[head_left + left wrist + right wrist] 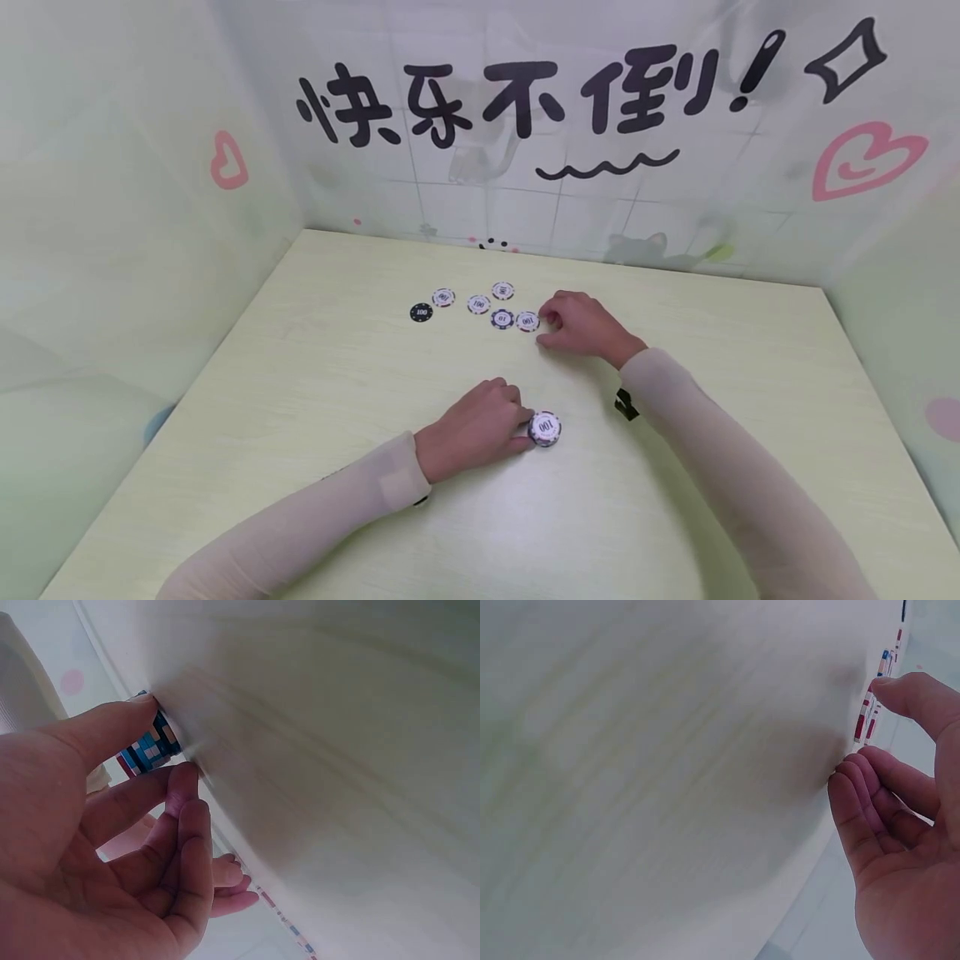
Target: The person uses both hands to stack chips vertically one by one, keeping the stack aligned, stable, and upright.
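Observation:
A short stack of poker chips (544, 427) stands on the table near the middle, a white 100 chip on top. My left hand (480, 425) pinches its left side between thumb and index finger; in the left wrist view the chips' blue and white edges (154, 746) show between them. Farther back, my right hand (581, 325) is at the right edge of a white 100 chip (528, 322), thumb and index finger apart. In the right wrist view that chip's red and white edge (861, 724) lies between the fingertips; firm contact is not plain.
Left of that chip lie a dark-rimmed 10 chip (502, 319), more white 100 chips (478, 305) and a black 100 chip (422, 312), all flat on the pale table (337, 333). A printed curtain (480, 192) hangs behind the table, with more sheets at both sides.

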Demonstrator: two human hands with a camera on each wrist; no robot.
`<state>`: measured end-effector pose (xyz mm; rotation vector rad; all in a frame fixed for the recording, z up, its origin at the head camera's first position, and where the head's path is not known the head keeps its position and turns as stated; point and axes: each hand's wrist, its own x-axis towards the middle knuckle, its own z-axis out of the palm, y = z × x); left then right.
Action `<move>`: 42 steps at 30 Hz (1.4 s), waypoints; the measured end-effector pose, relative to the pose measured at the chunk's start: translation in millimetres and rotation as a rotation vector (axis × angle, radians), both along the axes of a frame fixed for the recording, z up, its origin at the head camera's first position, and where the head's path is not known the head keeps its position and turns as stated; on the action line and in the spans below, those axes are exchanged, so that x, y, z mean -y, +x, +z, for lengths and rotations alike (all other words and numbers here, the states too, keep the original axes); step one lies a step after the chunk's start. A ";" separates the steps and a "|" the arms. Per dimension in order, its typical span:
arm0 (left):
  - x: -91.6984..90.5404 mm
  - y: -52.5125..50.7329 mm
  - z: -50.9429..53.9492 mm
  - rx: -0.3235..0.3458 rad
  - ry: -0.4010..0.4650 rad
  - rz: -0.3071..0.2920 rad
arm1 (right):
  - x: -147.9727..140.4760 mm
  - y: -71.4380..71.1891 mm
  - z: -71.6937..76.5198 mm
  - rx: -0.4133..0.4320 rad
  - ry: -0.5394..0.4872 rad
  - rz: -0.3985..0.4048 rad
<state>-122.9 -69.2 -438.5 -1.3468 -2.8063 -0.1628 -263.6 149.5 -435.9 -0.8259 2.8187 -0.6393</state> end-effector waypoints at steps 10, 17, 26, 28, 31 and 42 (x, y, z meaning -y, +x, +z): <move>-0.7 0.5 0.6 0.015 0.007 -0.002 | 10.0 -12.4 -2.4 0.002 0.008 -0.007; -1.0 -0.3 1.5 0.009 -0.012 0.000 | 12.1 -15.5 -1.2 -0.005 -0.003 -0.009; -0.6 -0.3 2.0 0.002 -0.020 0.004 | 14.3 -15.4 0.0 -0.008 -0.010 -0.010; -0.6 -0.4 1.7 0.001 -0.018 0.004 | 15.4 -15.7 -0.3 -0.002 -0.004 -0.018; -0.6 -0.4 1.2 0.003 -0.011 0.004 | 16.9 -16.4 -1.8 0.019 0.004 -0.043; -0.5 0.6 1.2 0.014 -0.007 0.004 | 15.4 -17.7 -8.2 0.043 -0.010 -0.082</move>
